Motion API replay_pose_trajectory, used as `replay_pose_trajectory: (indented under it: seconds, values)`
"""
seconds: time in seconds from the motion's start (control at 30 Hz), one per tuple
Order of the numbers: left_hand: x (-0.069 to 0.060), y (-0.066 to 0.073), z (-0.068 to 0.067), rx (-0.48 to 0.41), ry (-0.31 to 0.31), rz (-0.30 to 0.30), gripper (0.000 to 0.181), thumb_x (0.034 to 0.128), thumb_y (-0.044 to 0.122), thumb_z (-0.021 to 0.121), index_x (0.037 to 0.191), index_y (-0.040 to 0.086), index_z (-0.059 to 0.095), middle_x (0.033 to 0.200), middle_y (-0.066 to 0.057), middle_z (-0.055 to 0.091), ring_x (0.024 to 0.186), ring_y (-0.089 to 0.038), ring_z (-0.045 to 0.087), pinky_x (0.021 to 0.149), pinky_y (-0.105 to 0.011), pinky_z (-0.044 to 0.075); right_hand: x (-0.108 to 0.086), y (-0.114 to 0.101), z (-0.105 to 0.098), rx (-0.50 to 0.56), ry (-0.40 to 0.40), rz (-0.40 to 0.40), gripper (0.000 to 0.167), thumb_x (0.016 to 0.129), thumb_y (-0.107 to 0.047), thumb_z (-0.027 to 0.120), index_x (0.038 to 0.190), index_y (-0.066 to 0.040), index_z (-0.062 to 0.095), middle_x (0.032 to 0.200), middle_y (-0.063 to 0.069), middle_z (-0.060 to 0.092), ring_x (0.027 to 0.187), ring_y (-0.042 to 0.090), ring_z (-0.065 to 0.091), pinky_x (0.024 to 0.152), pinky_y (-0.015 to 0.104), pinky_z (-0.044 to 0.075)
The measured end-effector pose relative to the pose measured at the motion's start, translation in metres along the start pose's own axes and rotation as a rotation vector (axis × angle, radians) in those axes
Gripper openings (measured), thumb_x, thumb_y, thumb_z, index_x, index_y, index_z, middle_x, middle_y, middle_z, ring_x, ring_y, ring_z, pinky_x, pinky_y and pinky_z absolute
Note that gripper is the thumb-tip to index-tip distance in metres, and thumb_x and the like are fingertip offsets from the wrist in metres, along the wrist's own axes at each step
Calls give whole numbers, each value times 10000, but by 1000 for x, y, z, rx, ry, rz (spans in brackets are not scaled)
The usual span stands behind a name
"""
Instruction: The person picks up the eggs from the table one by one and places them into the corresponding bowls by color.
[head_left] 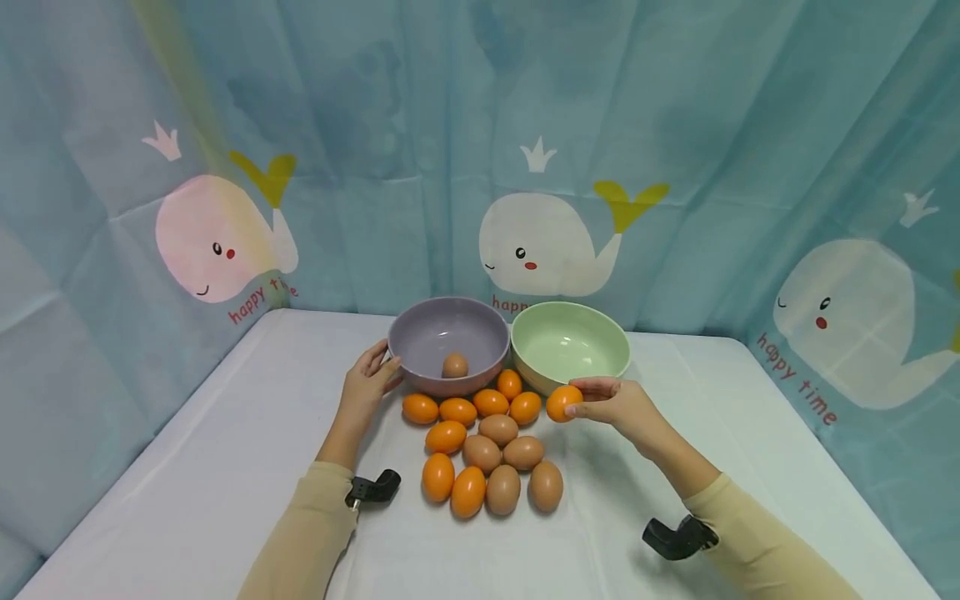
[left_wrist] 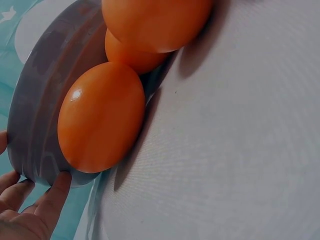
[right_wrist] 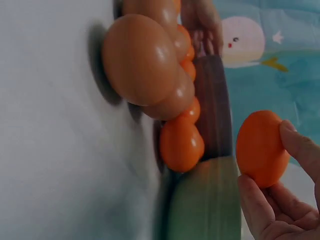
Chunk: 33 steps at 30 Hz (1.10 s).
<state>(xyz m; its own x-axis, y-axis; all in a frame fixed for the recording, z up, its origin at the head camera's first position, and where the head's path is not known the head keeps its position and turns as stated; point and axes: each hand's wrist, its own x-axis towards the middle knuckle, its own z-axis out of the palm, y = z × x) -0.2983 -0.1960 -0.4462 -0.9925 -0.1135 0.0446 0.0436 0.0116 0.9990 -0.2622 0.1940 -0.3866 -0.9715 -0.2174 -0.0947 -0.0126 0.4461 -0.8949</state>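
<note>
My right hand (head_left: 618,408) pinches an orange egg (right_wrist: 262,149) between thumb and fingers. It is raised just in front of the light green bowl (head_left: 572,346), whose visible inside holds nothing. My left hand (head_left: 366,385) rests its fingertips against the left outer side of the purple bowl (head_left: 450,310). One brown egg (head_left: 454,365) lies inside that bowl. Several orange eggs (head_left: 446,437) lie on the table before the bowls, with several brown eggs (head_left: 503,489) grouped at their right. In the left wrist view, an orange egg (left_wrist: 102,117) is close to the left fingers.
A white-covered table (head_left: 225,467) carries everything. The two bowls stand side by side near its back edge. Behind and at the sides hangs a blue curtain (head_left: 390,167) with whale prints. Each wrist wears a black camera mount (head_left: 678,537).
</note>
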Motion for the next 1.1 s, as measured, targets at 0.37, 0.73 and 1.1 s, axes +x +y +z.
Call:
replay_pose_trajectory:
  seconds: [0.37, 0.73, 1.1]
  values:
    - [-1, 3, -1, 0, -5, 7, 623, 1032, 203, 547, 1577, 101, 260, 1663, -65, 206, 1485, -254, 344, 1106, -412, 483, 23, -19, -11, 21, 39, 12, 595, 851, -330, 794, 1341, -44, 615, 1333, 127, 656, 1087, 87, 646, 972, 245, 573]
    - [-2, 1, 0, -2, -5, -5, 633, 1029, 211, 554, 1578, 104, 257, 1665, -60, 201, 1485, -251, 342, 1104, -406, 482, 55, -15, -9, 95, 59, 52, 595, 872, -285, 779, 1374, -36, 579, 1405, 159, 591, 1174, 160, 616, 988, 235, 567]
    - [-1, 0, 0, 4, 10, -9, 624, 1029, 199, 554, 1574, 98, 268, 1661, -76, 214, 1477, -254, 357, 1083, -390, 493, 85, -12, -2, 84, 91, 82, 569, 884, -220, 764, 1375, -8, 571, 1421, 187, 571, 1248, 273, 603, 1058, 348, 542]
